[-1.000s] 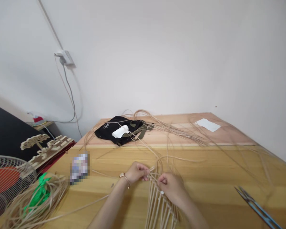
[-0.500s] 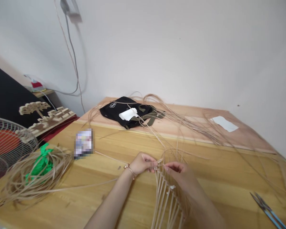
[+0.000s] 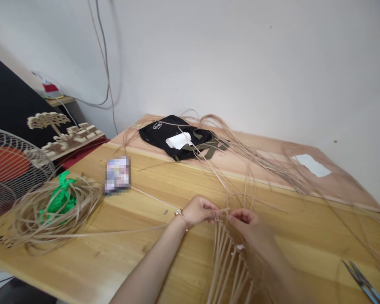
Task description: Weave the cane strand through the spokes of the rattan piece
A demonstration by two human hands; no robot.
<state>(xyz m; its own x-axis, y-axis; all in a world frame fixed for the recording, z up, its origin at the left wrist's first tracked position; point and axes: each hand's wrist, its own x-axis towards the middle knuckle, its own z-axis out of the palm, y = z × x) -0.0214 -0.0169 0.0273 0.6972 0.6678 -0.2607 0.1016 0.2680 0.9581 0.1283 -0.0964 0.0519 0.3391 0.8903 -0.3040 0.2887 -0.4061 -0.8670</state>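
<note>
On a wooden table (image 3: 82,261), the left hand (image 3: 200,210) and right hand (image 3: 244,223) pinch thin cane strands (image 3: 223,210), fingertips together, at the top of a woven cane panel (image 3: 229,261). The cane looks light and springy, best gripped close to the weave.

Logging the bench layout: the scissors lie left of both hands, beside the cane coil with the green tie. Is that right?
No: the head view shows the scissors to the right of the left hand and the right hand, away from the cane coil with the green tie, which lies on the left.
</note>
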